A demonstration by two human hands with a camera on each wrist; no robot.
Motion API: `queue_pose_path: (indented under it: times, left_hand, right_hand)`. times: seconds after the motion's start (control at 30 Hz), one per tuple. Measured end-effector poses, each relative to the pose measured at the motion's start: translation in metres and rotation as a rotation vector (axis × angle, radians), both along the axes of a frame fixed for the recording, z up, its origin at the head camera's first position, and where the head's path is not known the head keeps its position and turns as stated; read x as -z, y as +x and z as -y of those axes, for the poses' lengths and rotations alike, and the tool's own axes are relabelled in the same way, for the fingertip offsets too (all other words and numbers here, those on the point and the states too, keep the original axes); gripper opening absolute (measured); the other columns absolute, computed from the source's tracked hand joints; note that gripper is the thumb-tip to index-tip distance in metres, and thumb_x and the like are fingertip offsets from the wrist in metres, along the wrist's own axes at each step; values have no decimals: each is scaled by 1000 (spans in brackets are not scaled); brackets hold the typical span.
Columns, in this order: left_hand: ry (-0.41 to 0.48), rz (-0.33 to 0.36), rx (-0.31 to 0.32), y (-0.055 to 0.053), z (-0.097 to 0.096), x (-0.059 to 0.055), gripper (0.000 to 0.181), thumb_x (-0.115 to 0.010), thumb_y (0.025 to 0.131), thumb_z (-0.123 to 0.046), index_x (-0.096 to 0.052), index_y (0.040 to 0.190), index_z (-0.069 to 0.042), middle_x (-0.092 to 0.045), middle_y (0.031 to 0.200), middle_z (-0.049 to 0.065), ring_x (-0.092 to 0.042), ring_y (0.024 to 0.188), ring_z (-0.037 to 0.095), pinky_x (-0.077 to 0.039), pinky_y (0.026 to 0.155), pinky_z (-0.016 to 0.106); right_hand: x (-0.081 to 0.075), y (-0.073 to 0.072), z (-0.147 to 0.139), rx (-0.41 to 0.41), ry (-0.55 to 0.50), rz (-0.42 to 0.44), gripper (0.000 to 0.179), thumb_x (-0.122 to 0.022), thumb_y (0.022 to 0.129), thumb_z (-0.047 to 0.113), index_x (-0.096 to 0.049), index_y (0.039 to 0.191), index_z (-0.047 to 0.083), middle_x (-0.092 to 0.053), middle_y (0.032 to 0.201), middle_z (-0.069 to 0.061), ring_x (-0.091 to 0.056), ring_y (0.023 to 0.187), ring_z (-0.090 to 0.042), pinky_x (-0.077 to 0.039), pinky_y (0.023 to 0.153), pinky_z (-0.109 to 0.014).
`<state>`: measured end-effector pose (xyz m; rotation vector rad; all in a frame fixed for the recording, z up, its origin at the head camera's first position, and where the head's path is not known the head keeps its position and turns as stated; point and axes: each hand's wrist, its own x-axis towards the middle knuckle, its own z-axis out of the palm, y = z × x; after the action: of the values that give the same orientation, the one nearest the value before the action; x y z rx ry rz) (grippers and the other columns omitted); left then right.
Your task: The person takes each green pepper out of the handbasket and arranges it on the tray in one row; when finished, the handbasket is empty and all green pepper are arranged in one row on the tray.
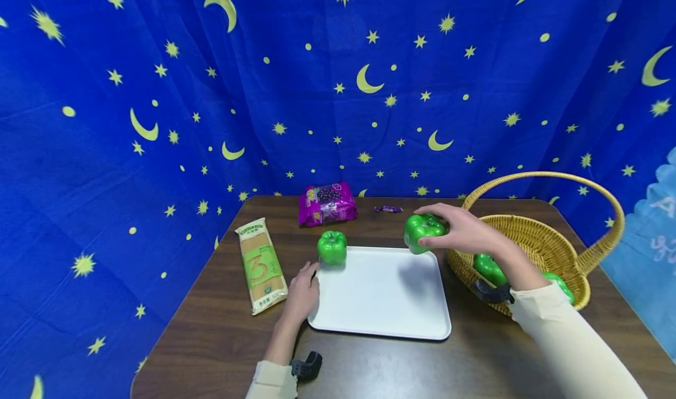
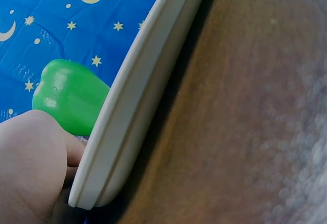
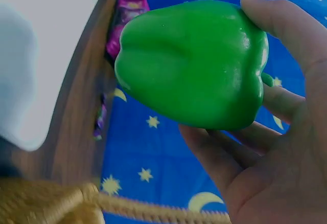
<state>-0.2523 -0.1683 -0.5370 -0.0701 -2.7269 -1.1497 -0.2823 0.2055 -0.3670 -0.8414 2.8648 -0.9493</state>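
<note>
My right hand (image 1: 465,230) holds a green bell pepper (image 1: 422,232) above the right back corner of a white tray (image 1: 382,296). In the right wrist view the thumb lies on one side of this pepper (image 3: 189,65) and the fingers curl round the other. A second green bell pepper (image 1: 332,247) sits at the tray's left back corner. My left hand (image 1: 304,293) grips the tray's left edge near that pepper; its fingertips are partly hidden behind the rim in the left wrist view. More green peppers (image 1: 489,269) lie in a wicker basket (image 1: 528,234), partly covered by my right forearm.
On the wooden table (image 1: 211,352), a pack of noodles (image 1: 261,267) lies left of the tray. Behind the tray are a purple grape-picture bag (image 1: 328,204) and a small purple wrapped candy (image 1: 388,209). The basket's tall handle (image 1: 607,199) arches up at the right.
</note>
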Motion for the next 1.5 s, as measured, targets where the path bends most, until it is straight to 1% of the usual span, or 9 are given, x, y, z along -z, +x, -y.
queue_pose_path:
  times: [0.17,0.43,0.67,0.83,0.9,1.03,1.17,1.33,1.5]
  left_hand:
    - [-4,20,-5,0,-1,0,39,-45,97,-9,-55,134,-6,-49,139,18,-36,134,35,-29,109,51]
    - [-9,9,-6,0,-1,0,38,-46,96,-8,-56,133,-6,-51,138,16,-37,134,34,-29,109,50]
    - [-14,-18,10,2,-2,-1,37,-47,96,-5,-57,131,-3,-51,136,19,-39,132,37,-31,107,52]
    - [-11,-3,5,2,-1,-1,37,-46,96,-7,-57,132,-5,-50,138,18,-38,133,36,-30,108,51]
    - [-12,4,4,1,0,-1,38,-46,97,-8,-56,133,-6,-50,139,17,-37,134,35,-29,108,51]
    - [-6,-3,6,1,1,0,38,-45,97,-9,-56,133,-5,-49,139,19,-37,134,36,-29,108,51]
    - [-2,-14,4,2,0,-1,38,-45,97,-8,-57,133,-5,-50,138,19,-38,133,36,-30,108,51]
    - [1,-26,18,2,-1,-1,38,-47,96,-6,-57,132,-4,-50,138,20,-38,132,37,-30,107,52]
    - [-1,-31,13,1,0,0,38,-47,96,-6,-58,132,-4,-50,137,20,-39,132,37,-31,107,52]
  right_hand:
    - [12,-9,16,-27,-28,19,66,-75,77,53,-56,132,21,-58,121,-4,-56,96,-19,-50,78,-37]
    - [34,-18,40,-55,-55,50,67,-75,78,51,-56,133,19,-59,120,-6,-56,97,-19,-50,79,-38]
    - [53,-28,59,-43,-59,68,67,-77,76,48,-57,132,15,-59,116,-4,-56,94,-17,-49,78,-36]
    - [64,-34,74,-25,-49,47,70,-77,76,49,-58,131,10,-60,115,-7,-57,96,-19,-50,79,-37]
    - [67,-34,80,-7,-42,53,70,-77,76,49,-58,130,9,-61,115,-8,-57,97,-20,-50,81,-38]
    - [74,-36,94,42,-35,65,70,-76,76,51,-58,130,10,-60,115,-9,-57,99,-21,-49,84,-40]
    - [80,-38,107,75,-42,59,74,-75,76,53,-56,132,9,-59,120,-12,-57,104,-25,-49,87,-43]
    - [86,-37,118,82,-23,51,75,-77,74,52,-56,133,9,-59,123,-13,-56,106,-27,-48,88,-43]
    - [85,-36,121,73,28,44,78,-84,70,44,-55,134,11,-60,117,-11,-56,101,-24,-49,85,-41]
